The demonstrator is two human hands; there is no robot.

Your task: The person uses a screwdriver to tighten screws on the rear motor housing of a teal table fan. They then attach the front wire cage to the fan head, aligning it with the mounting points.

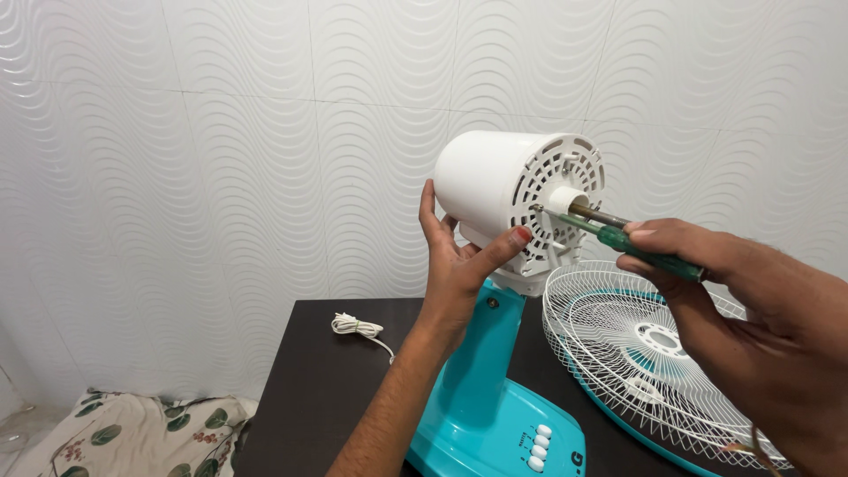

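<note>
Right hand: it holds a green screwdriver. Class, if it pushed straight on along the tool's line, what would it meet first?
The right hand would drive the screwdriver tip into the white motor housing, at its vented face beside the shaft; it already looks in contact, though depth is unclear.

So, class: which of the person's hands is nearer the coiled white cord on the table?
Left. The left hand grips the motor housing above the cord; the right hand is far across.

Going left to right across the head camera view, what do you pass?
Leaf-print cloth → coiled white cord → left hand → white motor housing → green-handled screwdriver → right hand.
</note>
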